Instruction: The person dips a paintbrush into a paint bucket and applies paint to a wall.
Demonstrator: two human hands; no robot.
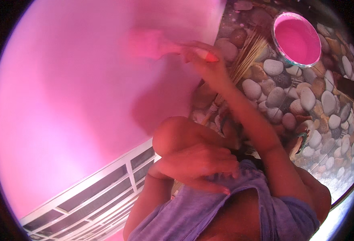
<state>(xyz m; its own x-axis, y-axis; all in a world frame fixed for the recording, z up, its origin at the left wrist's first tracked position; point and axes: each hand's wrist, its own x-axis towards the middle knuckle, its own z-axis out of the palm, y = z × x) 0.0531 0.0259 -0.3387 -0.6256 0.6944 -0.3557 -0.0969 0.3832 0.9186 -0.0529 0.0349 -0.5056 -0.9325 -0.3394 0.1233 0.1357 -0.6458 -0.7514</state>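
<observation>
A pink wall (76, 84) fills the left and upper part of the view, with a dark shadow falling across it below the right arm. On the other side spreads a floor (329, 125) patterned with rounded grey, white and brown pebbles. At lower left, a white frame (128, 170) with rows of dark panels runs along the wall's edge. The person wears a purple garment (185, 213) and sits or crouches with 1 bent knee (175, 132) near the wall. A stick broom (247, 60) lies on the floor, its bristles pointing up the view, partly hidden by the right forearm. Beyond it stands 1 round bucket (301, 64) containing pink paint (295, 40), its rim smeared. The left hand (197, 164) lies loosely open, palm down, across the bent leg. A pink-coated brush (161, 46), blurred, is at the wall in the upper middle; contact cannot be told. The right hand (208, 62) grips its handle with closed fingers, and a red-orange end shows at the hand.
</observation>
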